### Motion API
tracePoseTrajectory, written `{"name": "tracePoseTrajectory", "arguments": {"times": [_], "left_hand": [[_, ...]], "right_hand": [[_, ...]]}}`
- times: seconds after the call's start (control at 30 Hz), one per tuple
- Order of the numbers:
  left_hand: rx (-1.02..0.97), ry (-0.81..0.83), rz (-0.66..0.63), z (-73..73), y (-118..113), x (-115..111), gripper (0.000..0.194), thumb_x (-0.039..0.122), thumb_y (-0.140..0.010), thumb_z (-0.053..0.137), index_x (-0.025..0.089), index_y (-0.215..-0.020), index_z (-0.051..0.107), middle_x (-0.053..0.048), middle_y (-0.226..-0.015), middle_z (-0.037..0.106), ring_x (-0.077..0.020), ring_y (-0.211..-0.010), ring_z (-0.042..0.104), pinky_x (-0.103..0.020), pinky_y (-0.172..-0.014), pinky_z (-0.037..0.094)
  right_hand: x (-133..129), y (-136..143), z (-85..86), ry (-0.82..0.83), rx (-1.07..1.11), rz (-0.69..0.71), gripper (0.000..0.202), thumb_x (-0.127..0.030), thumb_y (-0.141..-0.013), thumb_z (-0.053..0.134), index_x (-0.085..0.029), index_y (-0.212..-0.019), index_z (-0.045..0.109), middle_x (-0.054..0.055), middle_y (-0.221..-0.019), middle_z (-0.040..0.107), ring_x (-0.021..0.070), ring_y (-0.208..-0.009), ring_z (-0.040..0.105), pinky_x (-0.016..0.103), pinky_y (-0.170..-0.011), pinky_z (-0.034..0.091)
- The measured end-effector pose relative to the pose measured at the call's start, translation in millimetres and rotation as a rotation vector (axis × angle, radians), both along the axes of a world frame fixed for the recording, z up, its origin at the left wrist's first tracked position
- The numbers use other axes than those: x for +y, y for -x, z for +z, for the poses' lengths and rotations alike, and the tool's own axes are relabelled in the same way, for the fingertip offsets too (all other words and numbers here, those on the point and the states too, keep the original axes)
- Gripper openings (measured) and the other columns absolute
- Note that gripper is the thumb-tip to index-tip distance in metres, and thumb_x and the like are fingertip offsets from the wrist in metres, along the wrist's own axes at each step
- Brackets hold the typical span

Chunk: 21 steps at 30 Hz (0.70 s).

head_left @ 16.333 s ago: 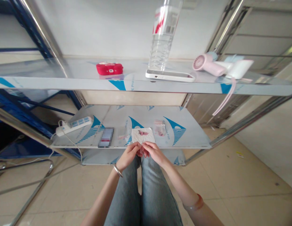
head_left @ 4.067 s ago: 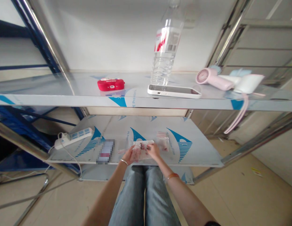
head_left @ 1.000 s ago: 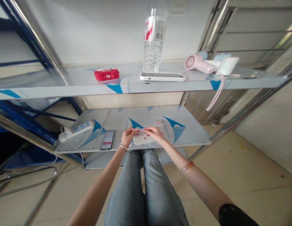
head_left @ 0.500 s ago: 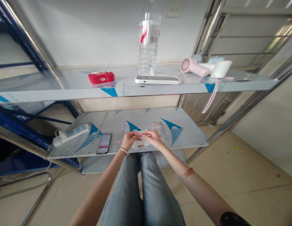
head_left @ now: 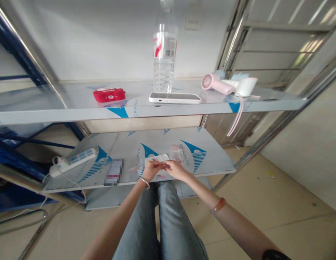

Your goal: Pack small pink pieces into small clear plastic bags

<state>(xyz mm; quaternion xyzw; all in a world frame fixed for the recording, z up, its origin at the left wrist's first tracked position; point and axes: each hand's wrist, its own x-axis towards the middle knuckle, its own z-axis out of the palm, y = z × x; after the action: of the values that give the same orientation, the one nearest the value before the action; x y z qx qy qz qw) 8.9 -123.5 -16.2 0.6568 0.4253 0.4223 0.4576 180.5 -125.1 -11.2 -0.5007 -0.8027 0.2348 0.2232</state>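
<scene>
Over the front of the lower shelf (head_left: 124, 144), my left hand (head_left: 152, 169) and my right hand (head_left: 175, 169) meet fingertip to fingertip. Both are closed in a pinch; whatever sits between the fingers is too small to make out. Just behind them lies a white paper strip (head_left: 157, 158). A clear plastic bag (head_left: 176, 153) with pinkish stripes along its top rests behind my right hand. Thin pinkish pieces (head_left: 134, 169) lie left of my left hand, and a small dark pink piece (head_left: 160, 176) shows below the fingers.
A phone (head_left: 113, 172) and a white power strip (head_left: 73, 161) with cables lie to the left. On the upper shelf (head_left: 146, 110) are a red case (head_left: 109, 95), a plastic bottle (head_left: 164, 63), a white-edged phone (head_left: 175, 98) and a pink handheld fan (head_left: 216, 83) with a hanging strap.
The view has tilted and shifted, so the shelves sit lower and further left. My hands have come closer together and nearer the shelf's front edge, and the white strip behind them shows more.
</scene>
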Motion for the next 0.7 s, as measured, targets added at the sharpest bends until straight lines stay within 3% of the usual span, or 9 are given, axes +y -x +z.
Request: {"name": "tracePoseTrajectory", "arguments": {"times": [0.23, 0.4, 0.53, 0.7], "left_hand": [[0.257, -0.133, 0.007, -11.8, -1, -4, 0.014, 0.024, -0.077, 0.063, 0.02, -0.074, 0.075, -0.005, -0.077, 0.074, -0.0184, -0.073, 0.066, -0.026, -0.071, 0.048], [0.386, -0.233, -0.034, -17.0, -7, -6, 0.017, 0.02, -0.081, 0.057, 0.02, -0.073, 0.071, -0.004, -0.074, 0.072, -0.0173, -0.072, 0.066, -0.025, -0.071, 0.045], [0.372, -0.229, -0.068, -24.1, -13, -2, 0.017, 0.018, -0.082, 0.055, 0.018, -0.073, 0.069, -0.005, -0.075, 0.072, -0.0179, -0.074, 0.067, -0.025, -0.07, 0.045], [0.223, -0.133, -0.07, -36.2, -19, 9, 0.014, 0.023, -0.077, 0.061, 0.021, -0.069, 0.072, -0.004, -0.076, 0.074, -0.0179, -0.075, 0.068, -0.027, -0.076, 0.048]], "right_hand": [[0, -4, 0.1, -0.029, -0.293, 0.053, 0.027, -0.034, -0.088, 0.058, -0.016, -0.076, 0.075, 0.012, -0.076, 0.073, 0.022, -0.072, 0.067, 0.025, -0.059, 0.038], [7, -12, -8.8, -0.023, -0.354, 0.106, 0.026, -0.033, -0.089, 0.058, -0.017, -0.079, 0.077, 0.011, -0.078, 0.074, 0.0219, -0.073, 0.068, 0.025, -0.061, 0.04], [11, -19, -11.0, -0.022, -0.402, 0.136, 0.029, -0.033, -0.091, 0.057, -0.016, -0.08, 0.077, 0.012, -0.079, 0.074, 0.0224, -0.074, 0.068, 0.025, -0.062, 0.041], [12, -31, -13.0, -0.011, -0.401, 0.128, 0.034, -0.037, -0.091, 0.058, -0.017, -0.069, 0.076, 0.009, -0.064, 0.07, 0.0196, -0.063, 0.064, 0.025, -0.059, 0.038]]}}
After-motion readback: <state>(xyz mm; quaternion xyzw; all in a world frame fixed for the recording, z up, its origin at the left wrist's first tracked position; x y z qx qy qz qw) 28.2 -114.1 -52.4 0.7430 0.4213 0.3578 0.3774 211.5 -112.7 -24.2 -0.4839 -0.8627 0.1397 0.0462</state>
